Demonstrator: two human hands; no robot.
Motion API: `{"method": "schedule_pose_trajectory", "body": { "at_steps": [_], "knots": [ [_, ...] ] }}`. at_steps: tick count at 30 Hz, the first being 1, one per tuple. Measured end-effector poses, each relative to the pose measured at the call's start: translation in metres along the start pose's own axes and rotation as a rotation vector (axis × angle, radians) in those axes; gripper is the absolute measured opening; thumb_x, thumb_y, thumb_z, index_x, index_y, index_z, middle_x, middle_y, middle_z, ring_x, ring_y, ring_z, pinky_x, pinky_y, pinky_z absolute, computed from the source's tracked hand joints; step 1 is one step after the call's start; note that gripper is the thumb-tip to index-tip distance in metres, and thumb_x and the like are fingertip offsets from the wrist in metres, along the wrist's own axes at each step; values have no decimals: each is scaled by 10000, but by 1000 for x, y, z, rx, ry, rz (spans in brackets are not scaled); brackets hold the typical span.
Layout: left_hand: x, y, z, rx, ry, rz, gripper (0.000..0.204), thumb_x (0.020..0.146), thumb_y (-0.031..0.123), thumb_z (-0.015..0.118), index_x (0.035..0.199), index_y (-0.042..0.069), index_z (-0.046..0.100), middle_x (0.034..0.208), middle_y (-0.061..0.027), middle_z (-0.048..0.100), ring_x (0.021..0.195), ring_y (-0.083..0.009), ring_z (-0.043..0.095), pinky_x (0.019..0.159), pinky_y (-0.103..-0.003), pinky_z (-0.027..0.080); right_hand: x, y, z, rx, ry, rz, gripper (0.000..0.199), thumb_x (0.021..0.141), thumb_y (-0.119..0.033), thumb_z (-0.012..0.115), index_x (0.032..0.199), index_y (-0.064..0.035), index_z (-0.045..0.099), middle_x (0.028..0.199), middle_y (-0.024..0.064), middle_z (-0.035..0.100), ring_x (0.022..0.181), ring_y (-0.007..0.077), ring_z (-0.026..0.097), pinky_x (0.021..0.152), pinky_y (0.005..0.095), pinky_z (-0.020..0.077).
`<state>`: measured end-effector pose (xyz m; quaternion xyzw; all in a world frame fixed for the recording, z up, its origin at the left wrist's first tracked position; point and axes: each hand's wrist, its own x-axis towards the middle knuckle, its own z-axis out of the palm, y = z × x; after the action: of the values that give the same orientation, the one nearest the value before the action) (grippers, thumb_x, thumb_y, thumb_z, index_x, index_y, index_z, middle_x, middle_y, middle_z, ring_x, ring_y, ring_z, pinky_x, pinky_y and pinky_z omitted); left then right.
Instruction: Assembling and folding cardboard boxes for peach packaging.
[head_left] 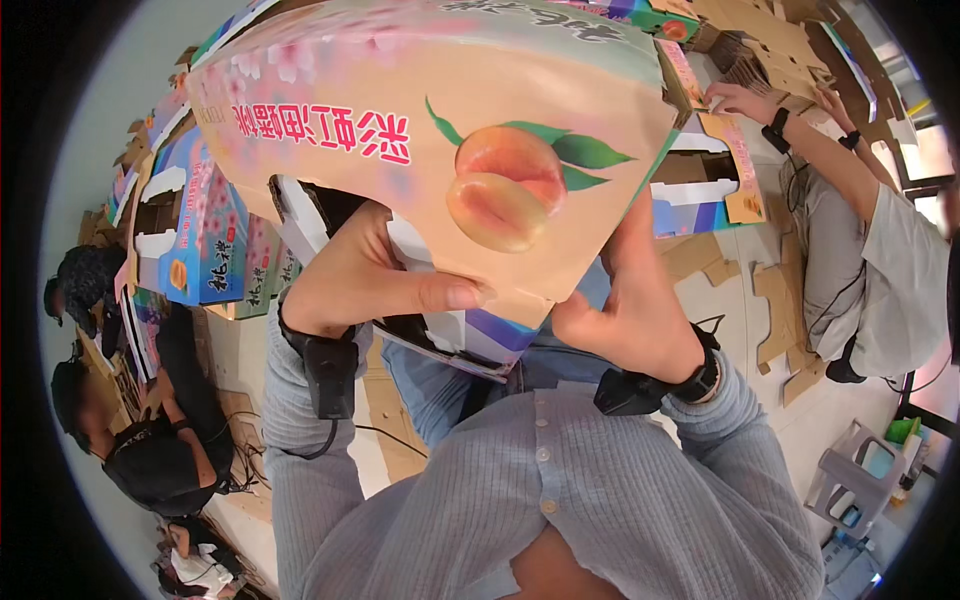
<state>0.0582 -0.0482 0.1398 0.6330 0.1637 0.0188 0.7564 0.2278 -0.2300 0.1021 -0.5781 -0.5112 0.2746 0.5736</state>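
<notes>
A large printed cardboard fruit box (420, 190) is held up tilted in front of me, filling the upper middle. Its peach-coloured face carries pictured peaches, green leaves and pink blossoms, upside down to me. My left hand (380, 280) grips it at a cut-out in the cardboard, thumb lying on the printed face and fingers hidden inside. At the near right corner my right hand (635, 315) is closed on the box, the thumb pressed against its lower edge. A blue and purple panel shows below the peach face, between my hands.
Blue printed boxes (205, 215) stand at the left, and another open box (700, 180) is to the right. A co-worker (870, 240) sits at the right, hands on cardboard. More people (150, 450) are at the left. Flattened cardboard (780, 310) and a grey stool (860, 475) are on the floor.
</notes>
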Motion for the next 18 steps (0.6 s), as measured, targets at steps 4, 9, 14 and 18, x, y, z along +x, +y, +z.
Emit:
{"method": "schedule_pose_trajectory", "body": {
  "at_steps": [4, 9, 14, 18],
  "knots": [
    [3, -3, -1, 14, -41, 8, 504, 797, 91, 834, 1257, 27, 635, 1160, -31, 689, 1089, -123, 613, 975, -317, 477, 1, -6, -6, -56, -54, 91, 1127, 748, -141, 705, 1541, 39, -76, 1486, 272, 311, 1370, 379, 391, 1152, 438, 315],
    [4, -5, 1, -5, -69, 35, 499, 801, 78, 824, 1261, 29, 635, 1164, -31, 686, 1095, -120, 605, 980, -319, 471, 1, -10, -5, -137, -46, 49, 1014, 740, -124, 703, 1509, 37, 62, 1473, 230, 323, 1380, 343, 369, 1150, 420, 292],
    [6, -5, 6, 3, -69, 63, 498, 794, 68, 826, 1253, 29, 637, 1164, -27, 685, 1096, -117, 604, 982, -320, 468, -1, -13, -3, -148, -1, 45, 861, 741, -113, 717, 1460, 37, 267, 1454, 198, 348, 1378, 321, 353, 1150, 408, 269],
    [6, -4, 9, -10, -43, 36, 508, 781, 63, 837, 1247, 29, 636, 1161, -24, 685, 1096, -115, 604, 985, -318, 467, -3, -10, 0, -253, -39, -12, 1108, 766, -100, 670, 1512, 89, -127, 1500, 332, 275, 1403, 444, 361, 1134, 420, 335]
  ]
}}
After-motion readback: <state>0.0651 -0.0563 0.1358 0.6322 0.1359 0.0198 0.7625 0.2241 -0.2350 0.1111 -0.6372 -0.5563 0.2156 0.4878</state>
